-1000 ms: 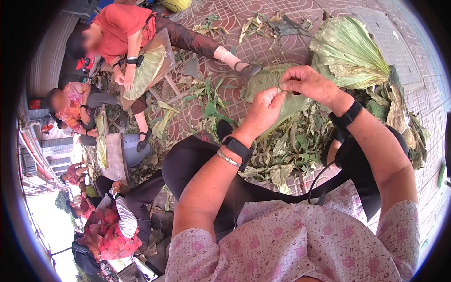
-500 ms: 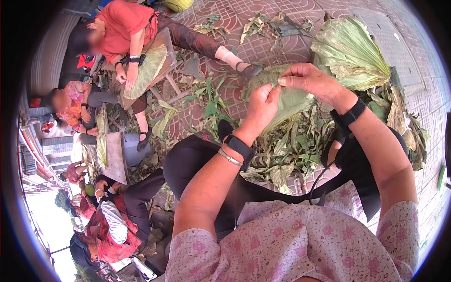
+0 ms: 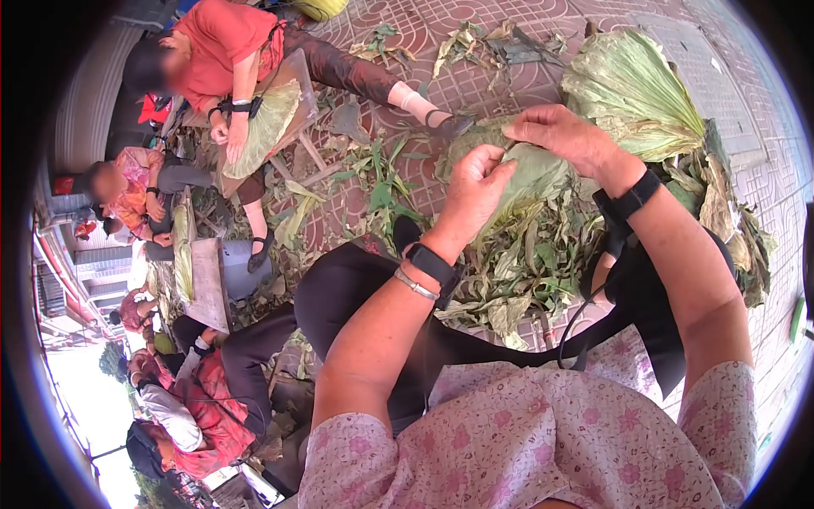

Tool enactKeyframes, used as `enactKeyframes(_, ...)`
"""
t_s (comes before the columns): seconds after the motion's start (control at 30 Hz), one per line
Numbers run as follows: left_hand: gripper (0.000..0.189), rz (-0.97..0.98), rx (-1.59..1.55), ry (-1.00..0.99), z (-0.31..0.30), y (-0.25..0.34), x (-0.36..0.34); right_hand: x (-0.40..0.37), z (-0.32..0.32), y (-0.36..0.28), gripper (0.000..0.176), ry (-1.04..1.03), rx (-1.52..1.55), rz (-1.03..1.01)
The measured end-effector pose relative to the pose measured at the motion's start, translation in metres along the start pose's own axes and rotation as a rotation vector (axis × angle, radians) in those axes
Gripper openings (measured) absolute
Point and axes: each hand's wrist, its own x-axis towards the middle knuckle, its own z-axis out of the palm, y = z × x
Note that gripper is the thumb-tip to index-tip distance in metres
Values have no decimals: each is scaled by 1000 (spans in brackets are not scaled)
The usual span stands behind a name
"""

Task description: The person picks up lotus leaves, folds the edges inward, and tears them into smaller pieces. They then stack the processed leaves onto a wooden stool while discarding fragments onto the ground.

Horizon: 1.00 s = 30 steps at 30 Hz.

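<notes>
My left hand (image 3: 476,188) is raised over the leaf litter, its thumb and forefinger curled together; whatever lies between them is too small to make out. Close on its right, my right hand (image 3: 566,140) has thumb and fingers pinched near a pale green leaf (image 3: 536,174). Behind and below both hands that broad leaf hangs or lies over the heap; whether either hand grips its edge is unclear. A pile of shredded, wilted leaves (image 3: 517,263) spreads between my legs. Large flat leaves are stacked in a fan (image 3: 632,93) to the right, on darker dried ones.
At upper left a person in red (image 3: 225,42) holds a leaf on a board (image 3: 297,102). Further people sit along the left side, one in red (image 3: 216,416) at lower left. A wooden board (image 3: 208,284) stands nearby. Leaf scraps litter the patterned paving (image 3: 526,21).
My hands have parted slightly, the left shifting a little down and the right up. The person at lower left has moved their arms and leaned differently.
</notes>
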Motion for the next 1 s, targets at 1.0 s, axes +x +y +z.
enactKeyframes(1.0,12,29,207,-11,-8,-12,5,0,4,13,16,-113,-83,-82)
